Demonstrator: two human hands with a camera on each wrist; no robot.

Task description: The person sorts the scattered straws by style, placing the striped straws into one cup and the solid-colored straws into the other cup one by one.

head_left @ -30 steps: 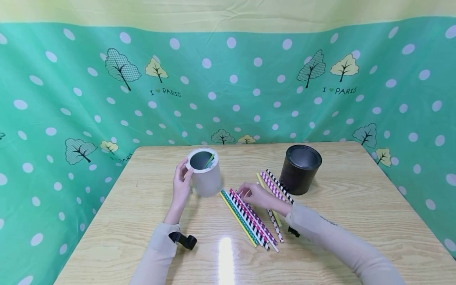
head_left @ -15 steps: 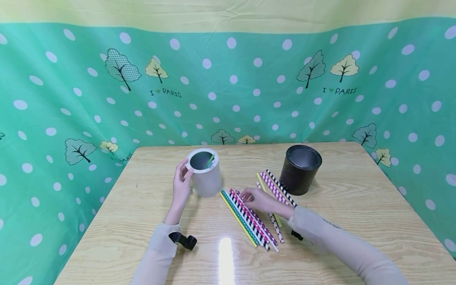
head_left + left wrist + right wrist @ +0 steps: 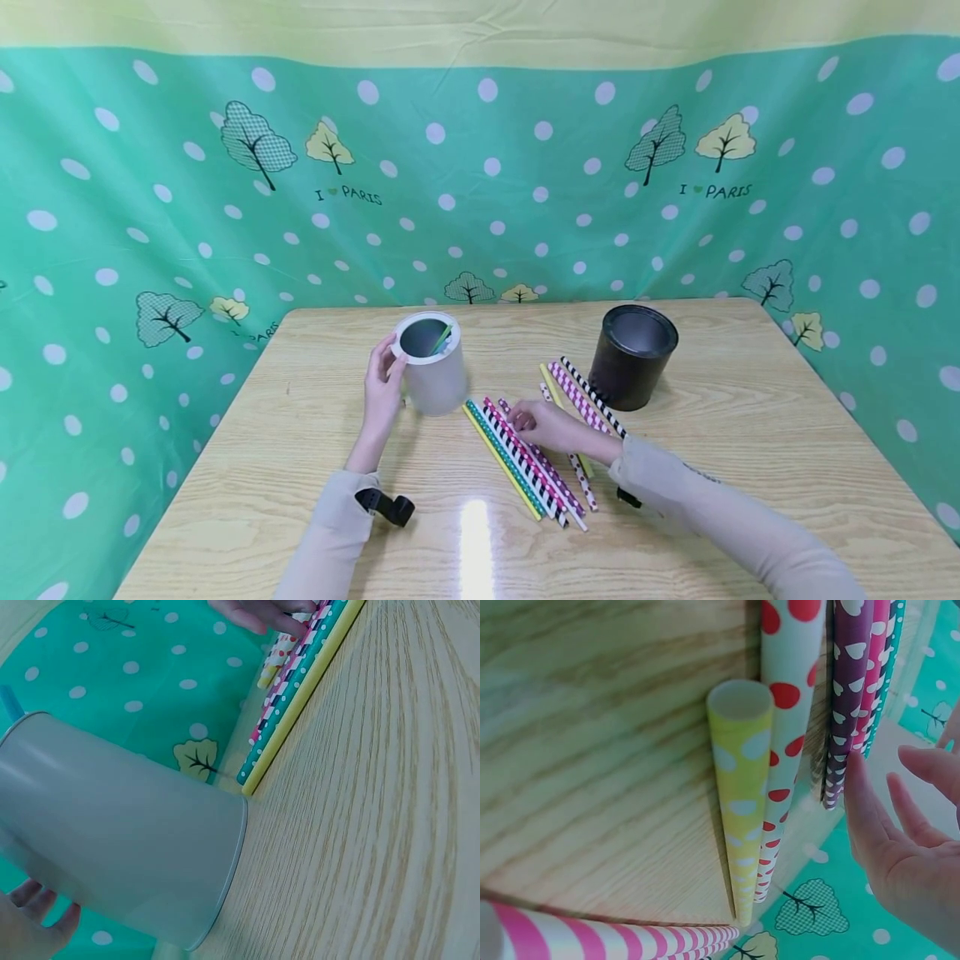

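Observation:
A white canister (image 3: 437, 385) stands upright on the left, a green straw (image 3: 442, 337) leaning inside. My left hand (image 3: 383, 385) touches its left side near the rim with relaxed fingers; in the left wrist view several fingertips (image 3: 69, 919) rest against its wall. Patterned paper straws lie side by side to the right. My right hand (image 3: 553, 425) is over them, and in the right wrist view one finger touches the purple heart-patterned straw (image 3: 850, 682) while the other fingers stay apart. The yellow straw (image 3: 739, 780) and the red-dotted straw (image 3: 784, 735) lie closer to the camera.
A dark canister (image 3: 628, 371) stands at the back right, near a black-and-white striped straw (image 3: 592, 392) and pink-checked straws (image 3: 576, 393). All lie on a wooden table (image 3: 315, 467). A green dotted cloth (image 3: 480, 167) hangs behind.
The right hand has shifted slightly right and toward the body over the straws. The purple straw's far end has moved a little to the right. The left hand and white canister have stayed put.

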